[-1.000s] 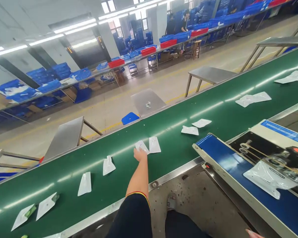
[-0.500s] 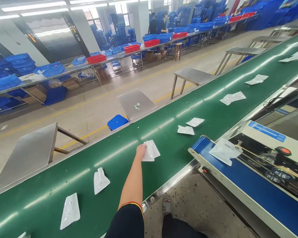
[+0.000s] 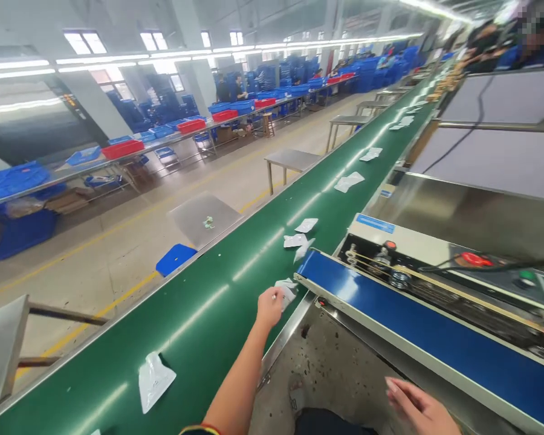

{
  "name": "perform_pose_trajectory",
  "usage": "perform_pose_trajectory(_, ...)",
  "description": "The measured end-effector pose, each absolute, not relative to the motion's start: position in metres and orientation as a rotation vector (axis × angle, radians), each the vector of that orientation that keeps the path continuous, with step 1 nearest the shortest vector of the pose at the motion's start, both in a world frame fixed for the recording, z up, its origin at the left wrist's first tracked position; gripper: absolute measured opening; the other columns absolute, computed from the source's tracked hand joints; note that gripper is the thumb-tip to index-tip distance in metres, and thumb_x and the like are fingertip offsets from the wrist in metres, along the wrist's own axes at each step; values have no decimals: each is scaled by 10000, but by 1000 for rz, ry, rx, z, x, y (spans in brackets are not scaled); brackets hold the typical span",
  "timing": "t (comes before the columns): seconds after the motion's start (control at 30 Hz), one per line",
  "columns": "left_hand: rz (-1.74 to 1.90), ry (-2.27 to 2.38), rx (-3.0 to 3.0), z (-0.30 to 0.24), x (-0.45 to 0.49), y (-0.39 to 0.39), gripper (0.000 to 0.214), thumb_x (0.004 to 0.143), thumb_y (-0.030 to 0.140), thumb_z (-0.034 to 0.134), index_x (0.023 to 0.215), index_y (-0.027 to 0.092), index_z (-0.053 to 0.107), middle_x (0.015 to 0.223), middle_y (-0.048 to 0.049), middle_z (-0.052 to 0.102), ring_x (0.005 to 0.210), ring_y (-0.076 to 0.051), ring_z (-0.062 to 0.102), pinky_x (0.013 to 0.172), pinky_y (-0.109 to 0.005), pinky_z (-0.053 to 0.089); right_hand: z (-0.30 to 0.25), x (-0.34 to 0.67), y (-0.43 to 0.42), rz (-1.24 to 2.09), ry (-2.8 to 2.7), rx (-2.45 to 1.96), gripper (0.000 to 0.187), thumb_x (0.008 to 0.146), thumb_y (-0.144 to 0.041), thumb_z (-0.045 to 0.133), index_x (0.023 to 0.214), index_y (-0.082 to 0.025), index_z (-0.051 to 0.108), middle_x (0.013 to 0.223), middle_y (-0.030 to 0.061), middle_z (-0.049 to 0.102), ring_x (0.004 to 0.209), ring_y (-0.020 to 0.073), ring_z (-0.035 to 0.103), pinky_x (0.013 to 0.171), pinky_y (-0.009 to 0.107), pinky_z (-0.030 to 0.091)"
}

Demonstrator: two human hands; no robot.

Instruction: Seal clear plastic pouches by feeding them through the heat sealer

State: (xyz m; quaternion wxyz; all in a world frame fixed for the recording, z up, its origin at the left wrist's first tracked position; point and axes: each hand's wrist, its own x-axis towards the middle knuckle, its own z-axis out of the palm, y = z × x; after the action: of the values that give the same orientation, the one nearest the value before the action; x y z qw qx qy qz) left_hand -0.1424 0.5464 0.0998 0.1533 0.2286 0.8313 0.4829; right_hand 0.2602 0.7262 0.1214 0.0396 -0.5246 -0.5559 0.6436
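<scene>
My left hand (image 3: 270, 307) reaches over the green conveyor belt (image 3: 217, 308) with its fingers closed on a flat white pouch (image 3: 287, 292), near the end of the blue belt (image 3: 372, 302). Another white pouch (image 3: 303, 249) hangs tilted at the tip of the blue belt, slightly blurred. Two more pouches lie just beyond it, one of them a crumpled pouch (image 3: 294, 240). At the lower left rests a separate white pouch (image 3: 156, 382). My right hand (image 3: 420, 406) is low in front of the blue belt, holding nothing, its fingers loosely bent and the thumb apart.
The blue belt's machine, with pulleys and a red button (image 3: 476, 260), stands at the right. Metal tables (image 3: 292, 159) and a blue stool (image 3: 176, 260) line the far side of the green belt. Farther back, a long bench carries red bins (image 3: 123, 149) and blue bins.
My left hand has moved toward the blue belt's end with the pouch. My right hand has come into view. The pouch on the blue belt has slid to its tip. My view has turned right.
</scene>
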Motion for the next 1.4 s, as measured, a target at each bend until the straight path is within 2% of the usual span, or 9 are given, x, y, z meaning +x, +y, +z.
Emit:
perform_pose_trajectory(0.2,1352,1792,1129,158,12,640,304,1013,431,685,963,191,864,959,-84,846,894,-226,730,858,-318,585,164,220,768,1751,-1656,-1210,839,710,-894,853,1232,-238,889,1323,161,812,1272,422,754,1078,478,654)
perform_pose_trajectory(0.37,1304,1536,1069,180,106,718,454,1002,593,721,935,172,875,943,-106,839,870,-234,725,844,-325,593,166,277,822,1744,-1482,-1205,831,600,-936,916,981,-198,898,1025,181,839,1022,420,801,890,456,696)
perform_pose_trajectory(0.5,1351,1442,1001,185,147,772,626,946,771,737,887,158,851,949,-124,816,829,-215,671,804,-329,565,165,349,867,1386,-1302,-1378,844,572,-962,903,947,-207,862,953,153,822,880,359,775,788,394,673)
perform_pose_trajectory(0.6,1373,1450,883,185,168,811,739,900,881,719,831,149,798,736,-50,696,658,-146,517,644,-278,471,168,400,901,1233,-1100,-1422,819,593,-924,939,952,-202,794,818,110,753,739,286,710,626,327,608)
perform_pose_trajectory(0.7,1419,1504,839,182,190,846,748,875,907,725,793,165,752,656,-5,612,627,-130,465,600,-255,422,174,439,924,1316,-899,-1395,837,500,-870,1022,928,-212,730,773,79,704,727,273,696,587,306,588)
perform_pose_trajectory(0.9,1390,1448,805,166,237,885,745,866,897,745,886,154,796,751,-55,729,668,-158,564,637,-271,483,179,450,930,1630,-980,-1444,855,676,-765,974,1286,-195,788,728,27,705,617,244,628,540,319,530)
perform_pose_trajectory(1.07,1308,1352,700,141,257,900,790,792,919,790,956,147,826,787,-65,768,675,-159,597,643,-270,490,166,436,935,1569,-1303,-1485,652,666,-780,870,910,-175,872,670,47,697,550,205,528,513,318,423)
perform_pose_trajectory(1.23,1155,1373,617,114,263,912,762,711,913,849,737,156,761,659,-31,683,616,-136,550,598,-259,444,152,448,956,1527,-1086,-1663,555,620,-666,868,893,-183,866,682,52,719,564,214,571,495,294,417)
perform_pose_trajectory(1.4,1150,1436,328,100,281,943,620,662,725,998,713,155,759,659,-36,692,577,-142,560,564,-284,469,138,462,984,1475,-946,-1731,427,571,-564,845,762,-184,811,741,122,764,600,259,639,508,334,515)
